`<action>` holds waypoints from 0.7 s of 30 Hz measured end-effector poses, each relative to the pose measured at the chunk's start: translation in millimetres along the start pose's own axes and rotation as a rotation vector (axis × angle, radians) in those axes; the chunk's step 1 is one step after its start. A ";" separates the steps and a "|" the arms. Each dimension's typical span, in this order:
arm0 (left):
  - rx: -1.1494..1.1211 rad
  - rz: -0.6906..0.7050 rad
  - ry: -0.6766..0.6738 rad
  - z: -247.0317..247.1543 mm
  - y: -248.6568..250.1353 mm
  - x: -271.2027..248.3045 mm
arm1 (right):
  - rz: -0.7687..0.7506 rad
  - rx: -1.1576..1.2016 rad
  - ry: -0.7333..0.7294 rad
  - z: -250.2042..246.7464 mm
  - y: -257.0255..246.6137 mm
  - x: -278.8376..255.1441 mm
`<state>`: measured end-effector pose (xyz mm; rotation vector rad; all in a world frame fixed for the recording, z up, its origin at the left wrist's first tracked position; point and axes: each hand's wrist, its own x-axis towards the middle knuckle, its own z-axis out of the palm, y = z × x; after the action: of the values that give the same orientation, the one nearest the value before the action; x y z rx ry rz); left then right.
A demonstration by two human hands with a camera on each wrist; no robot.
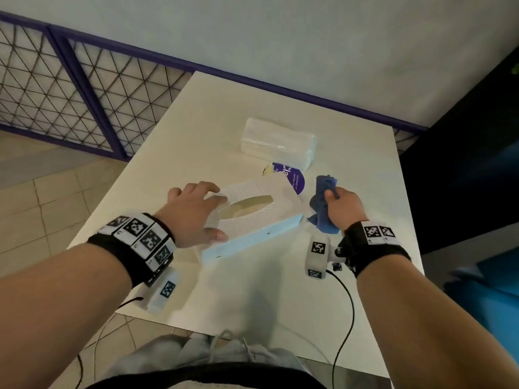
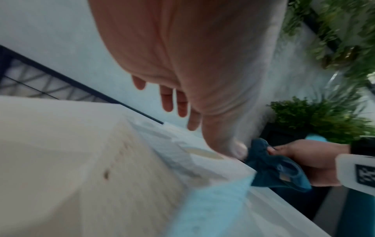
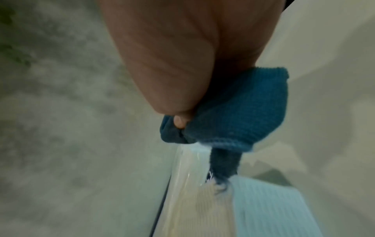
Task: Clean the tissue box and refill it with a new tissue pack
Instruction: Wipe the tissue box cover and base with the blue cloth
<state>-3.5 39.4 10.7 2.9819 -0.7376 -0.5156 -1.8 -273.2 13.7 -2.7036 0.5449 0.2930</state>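
A white tissue box [image 1: 261,220] with a light-blue side and an oval top slot lies at an angle on the white table [image 1: 252,299]. My left hand [image 1: 205,217] rests on the box's left end, fingers straight across the top, thumb [image 2: 233,149] against the near edge. My right hand [image 1: 337,203] grips a bunched blue cloth [image 1: 323,200] at the box's right end. In the right wrist view a tail of the cloth [image 3: 233,109] hangs down onto the box [image 3: 263,208]. A wrapped white tissue pack [image 1: 278,141] lies farther back.
A round purple-labelled object [image 1: 293,178] sits between the box and the tissue pack. A wire-mesh fence [image 1: 70,88] runs behind the table at left. Potted plants [image 2: 316,118] stand off the table's right side. Cables [image 1: 348,318] trail over the near edge.
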 end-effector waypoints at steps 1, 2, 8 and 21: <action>-0.036 0.075 0.028 4.1 10.3 1.6 | 0.055 0.176 0.071 1.0 8.7 -6.5; -0.043 0.123 0.024 8.5 19.7 4.3 | 0.090 0.316 0.130 2.7 15.5 -11.7; 0.186 0.159 -0.197 15.0 44.1 30.2 | 0.066 0.453 0.078 6.9 26.0 -37.8; -0.854 -0.087 0.040 -50.9 37.9 52.0 | -0.275 0.516 0.082 -2.5 -14.1 -75.4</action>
<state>39.3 -20.7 46.6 2.2142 -0.2676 -0.5817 -63.8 -237.0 40.7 -2.2526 0.2215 -0.0338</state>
